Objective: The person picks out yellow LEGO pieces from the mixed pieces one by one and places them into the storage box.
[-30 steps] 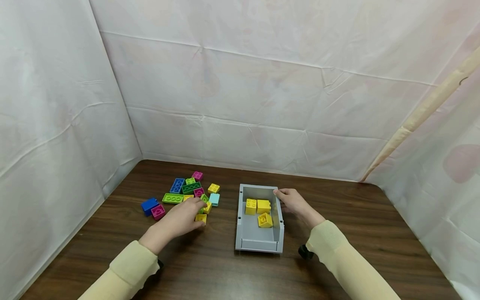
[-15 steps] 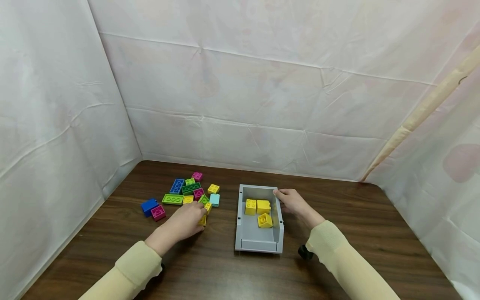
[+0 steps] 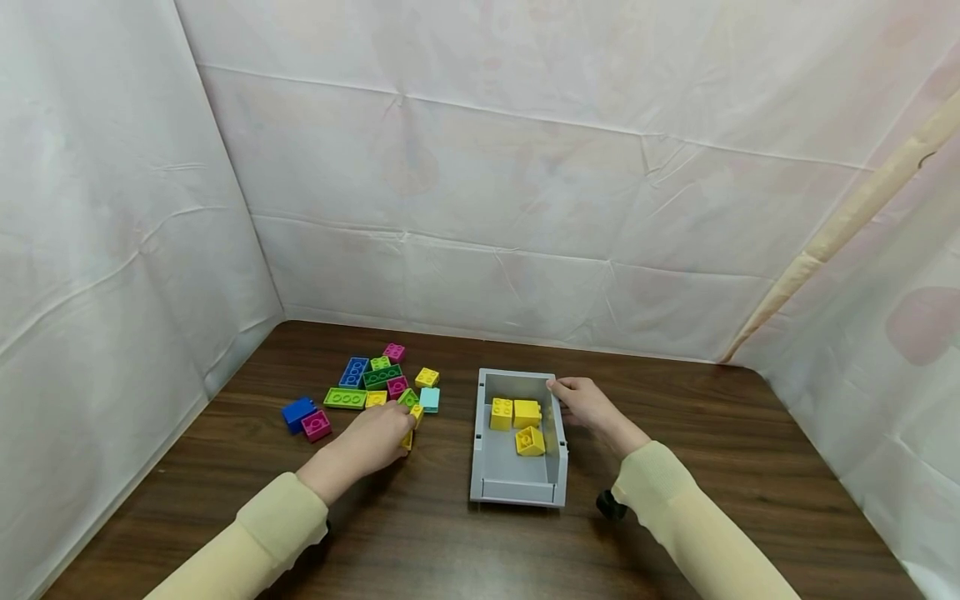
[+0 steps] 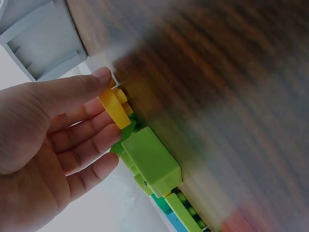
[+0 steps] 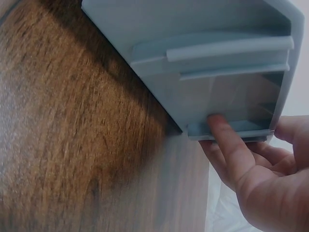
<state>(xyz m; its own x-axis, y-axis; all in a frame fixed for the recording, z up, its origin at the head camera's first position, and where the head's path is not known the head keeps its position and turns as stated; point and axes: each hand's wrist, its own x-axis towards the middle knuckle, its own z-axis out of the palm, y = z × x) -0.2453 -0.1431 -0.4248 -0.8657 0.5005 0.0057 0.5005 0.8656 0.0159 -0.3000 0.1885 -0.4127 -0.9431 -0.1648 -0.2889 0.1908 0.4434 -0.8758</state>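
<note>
At the near edge of the brick pile, my left hand (image 3: 369, 439) pinches a yellow toy building brick (image 4: 114, 108) between thumb and fingers, low over the table. In the head view the fingers hide most of that brick. Just beyond the fingertips in the left wrist view lies a lime green brick (image 4: 153, 162). My right hand (image 3: 592, 407) grips the far right corner of a grey open-front bin (image 3: 517, 493), with fingers against its outside in the right wrist view (image 5: 260, 174). Inside the bin are a yellow brick (image 3: 502, 414), a second yellow brick (image 3: 527, 414) and a yellow sloped brick (image 3: 530, 442).
Left of the bin, on the dark wood table (image 3: 420, 542), several bricks lie loose, among them a blue brick (image 3: 300, 414), a magenta brick (image 3: 317, 425), a dark green brick (image 3: 382, 377) and a light blue brick (image 3: 429, 400). White cloth (image 3: 450, 167) hangs behind the table.
My left hand has come down slightly right onto the near yellow brick, and its fingers have closed on it. The right hand and the bin have stayed in place.
</note>
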